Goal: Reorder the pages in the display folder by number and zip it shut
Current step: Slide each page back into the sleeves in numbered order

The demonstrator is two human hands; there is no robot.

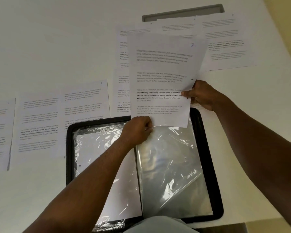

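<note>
1. The display folder (207, 165) lies open at the desk's (49, 47) near edge, black-rimmed, its clear sleeves crinkled and glossy.
2. The right hand (200, 95) pinches the page marked 2 (165, 78) by its right edge.
3. The left hand (138, 130) pinches the top of the right-hand sleeve (171, 165) at the page's lower corner.
4. Other printed pages (84, 101) lie spread toward the left edge and far right corner.

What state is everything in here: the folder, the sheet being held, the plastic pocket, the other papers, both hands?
Display folder: open, flat, unzipped.
Page 2: held above folder.
Right sleeve: empty, crinkled.
Loose pages: spread on table.
Left hand: pinching sleeve's top.
Right hand: pinching page 2.
</note>
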